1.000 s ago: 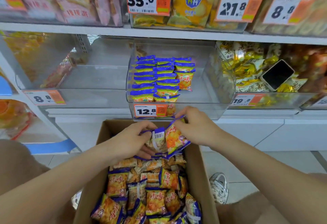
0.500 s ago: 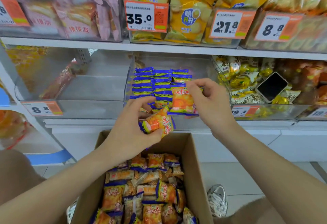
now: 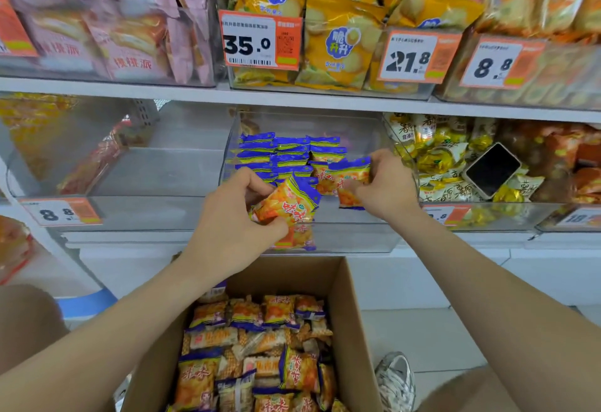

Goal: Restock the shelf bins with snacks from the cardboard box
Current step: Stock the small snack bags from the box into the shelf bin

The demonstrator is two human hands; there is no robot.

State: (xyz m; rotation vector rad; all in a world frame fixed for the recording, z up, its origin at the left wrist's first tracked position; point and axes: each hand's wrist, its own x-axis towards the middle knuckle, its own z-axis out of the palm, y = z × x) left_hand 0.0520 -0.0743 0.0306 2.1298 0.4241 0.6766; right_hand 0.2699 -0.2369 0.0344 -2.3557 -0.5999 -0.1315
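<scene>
Head view: your arms reach forward above the cardboard box [image 3: 292, 275] to the clear shelf bin [image 3: 357, 239]. Your left hand [image 3: 234, 216] fingers curl round an orange snack packet [image 3: 289, 203] at the bin's front. Your right hand [image 3: 383, 190] pinches a second packet [image 3: 349, 177] inside the bin.

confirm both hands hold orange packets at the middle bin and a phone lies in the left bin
No: the head view shows the phone in the right bin. The left hand and right hand hold orange packets at the middle bin.
</scene>
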